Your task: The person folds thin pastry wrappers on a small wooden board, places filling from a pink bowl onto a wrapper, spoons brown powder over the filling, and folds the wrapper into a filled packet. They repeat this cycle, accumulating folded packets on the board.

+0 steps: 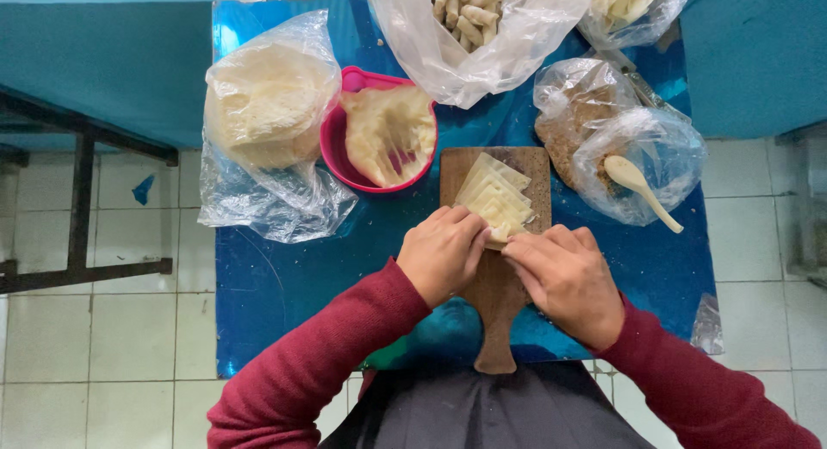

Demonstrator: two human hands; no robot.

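Both hands pinch pale pastry sheets on a wooden board.

The left hand (pixel 444 251) and right hand (pixel 564 279) curl down over the near edge of the pastry sheets (pixel 494 196), fingertips gripping it and hiding that edge. The thin, cream, fanned squares lie just beyond the knuckles on the cutting board (pixel 497 285), atop the blue table (pixel 284 285).

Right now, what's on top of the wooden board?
A fanned stack of pale wrappers lies on the wooden board. The left hand and right hand press on its near edge. What the fingers cover there cannot be seen.
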